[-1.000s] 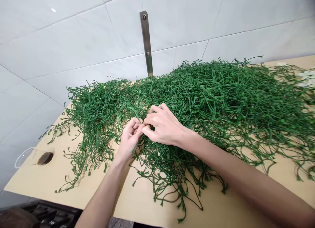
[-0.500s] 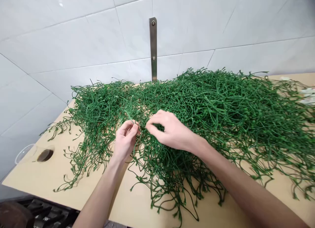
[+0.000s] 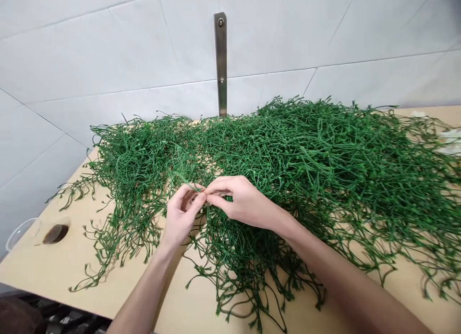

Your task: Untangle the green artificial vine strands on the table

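Note:
A big tangled heap of thin green plastic stems covers most of a tan tabletop. My left hand and my right hand meet at the heap's front middle. Both are closed in a pinch, fingertips touching each other around one green stem that runs up and left out of my left fingers. More stems trail down over the table's front edge below my wrists.
A white tiled wall stands behind the table, with a vertical metal bracket screwed to it. A round hole is in the tabletop at the left, beside a clear plastic cup rim. White scraps lie at the far right.
My hands were together, came a little apart half a second ago, and now pinch together again on the stem. The view shifted slightly.

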Action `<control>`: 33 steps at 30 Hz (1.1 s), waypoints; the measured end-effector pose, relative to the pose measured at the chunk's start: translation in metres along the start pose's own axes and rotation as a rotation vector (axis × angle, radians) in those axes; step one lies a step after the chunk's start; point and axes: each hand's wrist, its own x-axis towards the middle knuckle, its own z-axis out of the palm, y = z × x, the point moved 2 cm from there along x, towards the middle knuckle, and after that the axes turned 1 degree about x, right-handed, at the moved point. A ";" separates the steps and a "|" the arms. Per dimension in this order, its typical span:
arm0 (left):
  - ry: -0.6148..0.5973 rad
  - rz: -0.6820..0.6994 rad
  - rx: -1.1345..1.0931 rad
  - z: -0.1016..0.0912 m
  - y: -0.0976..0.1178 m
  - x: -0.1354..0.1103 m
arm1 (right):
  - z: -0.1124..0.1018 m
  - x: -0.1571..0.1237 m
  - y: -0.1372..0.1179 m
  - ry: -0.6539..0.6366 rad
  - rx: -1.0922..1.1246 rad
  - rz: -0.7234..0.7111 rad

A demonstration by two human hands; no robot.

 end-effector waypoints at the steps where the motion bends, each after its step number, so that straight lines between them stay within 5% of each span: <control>1: 0.027 0.024 0.036 0.001 0.001 -0.001 | 0.001 0.000 0.000 0.017 0.009 0.018; 5: 0.099 0.072 0.160 0.002 0.002 -0.004 | 0.005 0.000 0.000 0.103 -0.177 0.004; 13: 0.059 0.099 0.106 0.003 0.005 -0.007 | 0.010 -0.004 -0.001 0.186 -0.348 -0.205; 20: -0.015 0.090 0.253 0.004 0.003 -0.007 | 0.002 0.000 -0.003 0.038 -0.331 -0.066; 24: -0.098 0.148 0.402 0.005 0.004 -0.010 | 0.001 -0.003 -0.003 0.037 -0.409 -0.113; 28: -0.081 0.122 0.320 0.006 0.005 -0.011 | -0.003 -0.006 -0.008 0.019 -0.404 -0.153; 33: -0.047 0.156 0.199 0.007 0.005 -0.010 | -0.009 -0.005 -0.012 -0.127 -0.213 0.000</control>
